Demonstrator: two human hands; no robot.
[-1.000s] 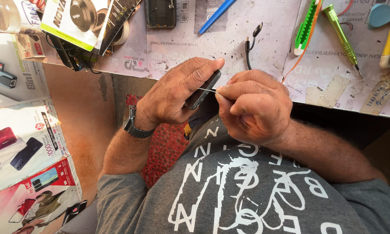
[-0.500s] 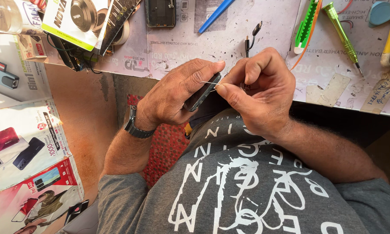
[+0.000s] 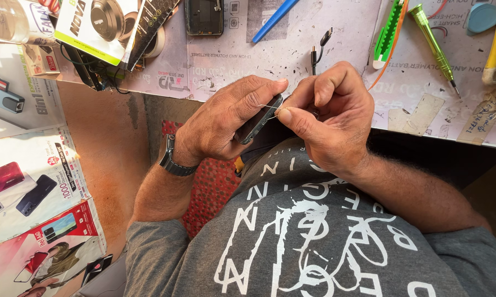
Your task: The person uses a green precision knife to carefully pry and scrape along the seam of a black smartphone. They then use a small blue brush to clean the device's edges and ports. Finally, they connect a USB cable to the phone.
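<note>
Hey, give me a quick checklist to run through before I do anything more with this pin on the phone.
1. Phone gripped in left hand: ok.
2. Thin metal pin pinched by right hand: ok.
3. Pin tip placed at the phone's edge: cannot tell, fingers hide it.
4. Phone resting on the bench: not ok, it is held in the air in front of the bench's edge.
5. Green screwdriver lying on the bench on the right-hand side: ok.
</note>
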